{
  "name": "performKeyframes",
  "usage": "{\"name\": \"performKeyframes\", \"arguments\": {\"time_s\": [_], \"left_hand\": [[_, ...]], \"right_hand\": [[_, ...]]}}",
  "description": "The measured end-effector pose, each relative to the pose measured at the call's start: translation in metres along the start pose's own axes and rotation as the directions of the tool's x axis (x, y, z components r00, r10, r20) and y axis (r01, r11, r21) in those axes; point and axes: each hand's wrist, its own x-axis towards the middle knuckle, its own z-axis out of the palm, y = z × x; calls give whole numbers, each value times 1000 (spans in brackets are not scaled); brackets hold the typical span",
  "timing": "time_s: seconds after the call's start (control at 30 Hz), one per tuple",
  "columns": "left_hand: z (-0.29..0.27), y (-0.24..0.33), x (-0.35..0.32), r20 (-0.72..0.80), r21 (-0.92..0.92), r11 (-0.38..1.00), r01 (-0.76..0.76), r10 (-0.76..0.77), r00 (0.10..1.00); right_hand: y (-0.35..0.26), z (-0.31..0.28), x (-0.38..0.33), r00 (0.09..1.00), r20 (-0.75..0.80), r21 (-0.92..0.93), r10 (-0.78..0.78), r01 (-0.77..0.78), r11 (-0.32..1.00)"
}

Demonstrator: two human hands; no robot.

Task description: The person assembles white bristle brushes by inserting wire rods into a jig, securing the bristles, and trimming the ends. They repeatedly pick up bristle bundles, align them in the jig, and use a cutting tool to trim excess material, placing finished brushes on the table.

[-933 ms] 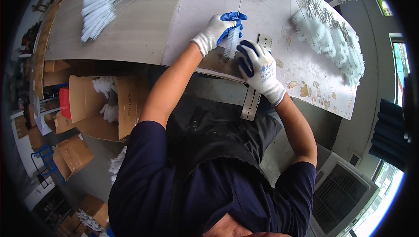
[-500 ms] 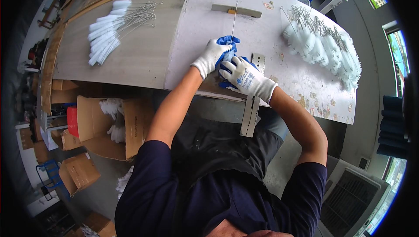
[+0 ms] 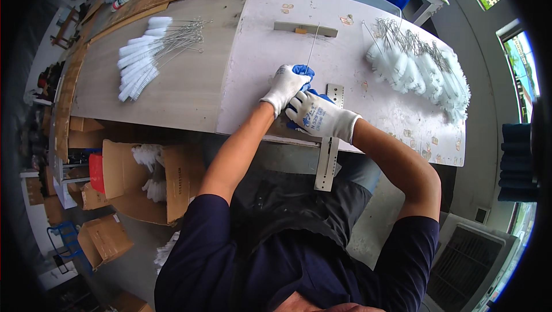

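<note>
Overall: seen from above, a person in a dark short-sleeved top leans over a pale worktable, both gloved hands working close together near its front edge.
Left hand: the left hand, in a white glove with blue palm coating, is curled shut at the near end of a thin wire; what exactly the fingers grip is hidden by the glove.
Right hand: the right hand, in a matching glove, is closed and pressed just beside the left one, touching it; its grasp is covered too, so I cannot tell what it holds.
Wire: a straight thin wire runs from the left hand away across the table toward a small grey bar lying flat near the far edge.
Metal strip: a perforated metal strip lies under the right hand and sticks out past the table's front edge, over the person's lap.
Right pile: a heap of white bottle brushes with twisted wire handles lies on the table to the right, well apart from the hands.
Left pile: a neater row of slim white brushes lies on the grey board to the left, handles pointing right.
Below the table: open cardboard boxes at the left hold more white brushes.
</note>
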Motion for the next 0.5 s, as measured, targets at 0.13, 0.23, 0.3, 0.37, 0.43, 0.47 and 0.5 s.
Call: {"name": "performKeyframes", "arguments": {"time_s": [0.13, 0.23, 0.3, 0.37, 0.43, 0.47, 0.5], "left_hand": [[-3, 3, -7, 54, -231, 969, 90, -80, 995], [-28, -35, 5, -26, -147, 984, -101, 98, 995], [-69, -46, 5, -224, 214, 931, -295, 341, 913], [-121, -47, 9, -323, 498, 813, -301, 496, 806], [-180, -63, 23, -433, 620, 760, -196, 539, 722], [-204, -68, 29, -471, 581, 799, -158, 487, 736], [-225, -73, 35, -479, 647, 757, -85, 492, 727]], "right_hand": [[-2, 1, 2, 999, -47, 5, -23, 23, 1000], [-14, 1, 6, 1000, 2, -120, 30, -29, 992], [-15, -2, 5, 1000, 14, -152, 19, -17, 988], [-17, -5, 0, 998, -34, -127, 56, -60, 990], [-18, -11, 1, 1000, 1, -176, 26, -25, 984], [-18, -11, 1, 1000, -8, -154, 30, -31, 988], [-17, -9, 1, 999, -16, -129, 37, -38, 991]]}}
